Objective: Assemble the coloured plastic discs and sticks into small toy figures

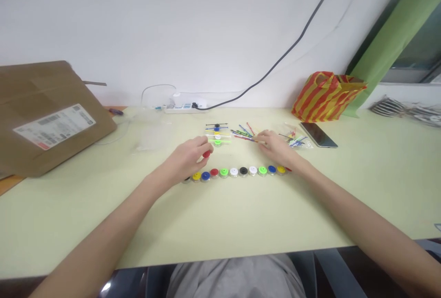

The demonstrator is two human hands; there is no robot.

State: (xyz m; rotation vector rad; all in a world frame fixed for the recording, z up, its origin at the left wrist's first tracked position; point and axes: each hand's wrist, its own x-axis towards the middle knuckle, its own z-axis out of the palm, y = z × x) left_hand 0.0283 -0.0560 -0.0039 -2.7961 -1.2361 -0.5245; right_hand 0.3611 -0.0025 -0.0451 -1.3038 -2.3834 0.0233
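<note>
My left hand [189,156] pinches a small red round disc [206,154] between thumb and fingers, above the table. Beyond its fingertips stand several similar discs [217,137] in a column, with thin sticks of matching colour across them. A row of coloured discs with clear lower parts [234,172] runs below both hands; the black one at its left end is partly hidden by my left hand. My right hand [274,146] is at a loose pile of thin coloured plastic sticks [243,132], its fingertips close together at their right ends. What lies between those fingertips is hidden.
A clear bag [298,140] of small coloured parts and a phone [319,134] lie to the right, before a striped bag [327,98]. A cardboard box [51,118] stands left. Clear plastic packaging [151,134] and a power strip [186,105] are near the wall.
</note>
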